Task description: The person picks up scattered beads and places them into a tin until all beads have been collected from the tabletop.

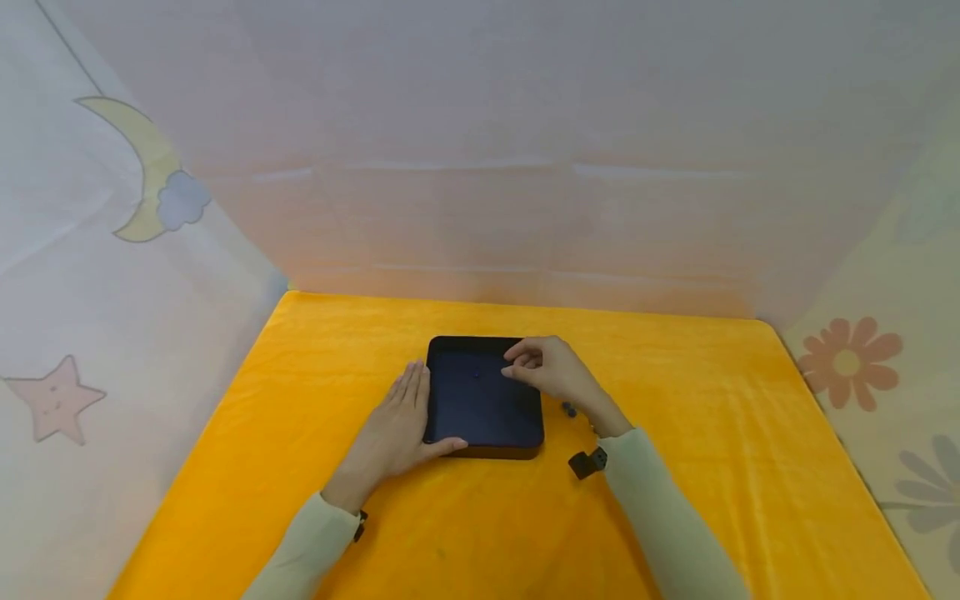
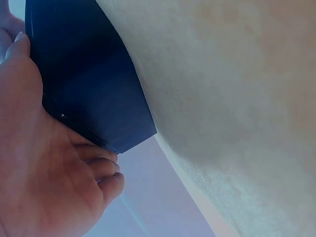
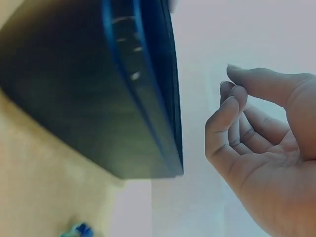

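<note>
A black square tray (image 1: 487, 452) with raised sides lies flat on the yellow cloth. Along its left side rests my left hand (image 1: 397, 425), fingers straight against the wall and thumb along the front edge. The left wrist view shows that palm (image 2: 54, 168) beside the dark tray wall (image 2: 94, 74). Over the tray's right rear part hovers my right hand (image 1: 551, 367), with loosely bent fingers and a gap between thumb and index finger. Nothing shows between those fingers (image 3: 222, 126) in the right wrist view. A tiny dark piece (image 1: 476, 376) appears inside the tray.
Small dark blue pieces (image 1: 570, 409) lie on the yellow cloth (image 1: 360, 333) right of the tray, near my right wrist. A black device (image 1: 587, 463) is strapped at the right cuff. Pale printed fabric walls (image 1: 480, 225) stand behind and on both sides.
</note>
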The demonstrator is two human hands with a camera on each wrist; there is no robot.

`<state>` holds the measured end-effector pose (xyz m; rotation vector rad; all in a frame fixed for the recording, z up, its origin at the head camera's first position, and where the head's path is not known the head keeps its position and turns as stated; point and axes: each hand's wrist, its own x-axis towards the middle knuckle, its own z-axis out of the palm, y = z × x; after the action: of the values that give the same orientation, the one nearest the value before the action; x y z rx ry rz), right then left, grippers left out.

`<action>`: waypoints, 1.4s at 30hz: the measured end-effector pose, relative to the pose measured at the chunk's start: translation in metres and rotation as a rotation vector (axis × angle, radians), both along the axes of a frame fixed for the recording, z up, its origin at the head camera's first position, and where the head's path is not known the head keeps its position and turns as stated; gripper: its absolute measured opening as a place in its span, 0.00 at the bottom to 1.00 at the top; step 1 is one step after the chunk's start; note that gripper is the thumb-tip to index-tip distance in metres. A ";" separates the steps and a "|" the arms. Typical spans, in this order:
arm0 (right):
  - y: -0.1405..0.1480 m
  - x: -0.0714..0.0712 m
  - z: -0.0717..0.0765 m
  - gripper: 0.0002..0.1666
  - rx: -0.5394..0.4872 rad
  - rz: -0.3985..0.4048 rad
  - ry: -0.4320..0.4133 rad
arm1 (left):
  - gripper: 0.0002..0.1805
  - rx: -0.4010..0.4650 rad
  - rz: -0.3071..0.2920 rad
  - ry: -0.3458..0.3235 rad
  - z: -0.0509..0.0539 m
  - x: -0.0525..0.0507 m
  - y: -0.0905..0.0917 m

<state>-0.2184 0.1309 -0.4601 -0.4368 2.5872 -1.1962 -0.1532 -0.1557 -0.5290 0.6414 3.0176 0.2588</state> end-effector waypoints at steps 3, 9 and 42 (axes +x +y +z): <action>0.011 0.008 -0.003 0.19 0.004 -0.027 0.010 | 0.72 0.001 0.002 0.003 0.001 0.000 0.001; 0.035 0.020 -0.014 0.19 -0.004 -0.083 -0.009 | 0.71 0.010 -0.008 0.009 0.002 0.000 0.002; 0.111 0.070 -0.043 0.16 0.123 -0.150 -0.038 | 0.70 -0.025 -0.019 0.014 0.007 0.004 -0.003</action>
<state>-0.1488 0.2421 -0.5035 -0.1957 2.6818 -1.0716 -0.1497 -0.1590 -0.5220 0.6730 3.0216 0.2159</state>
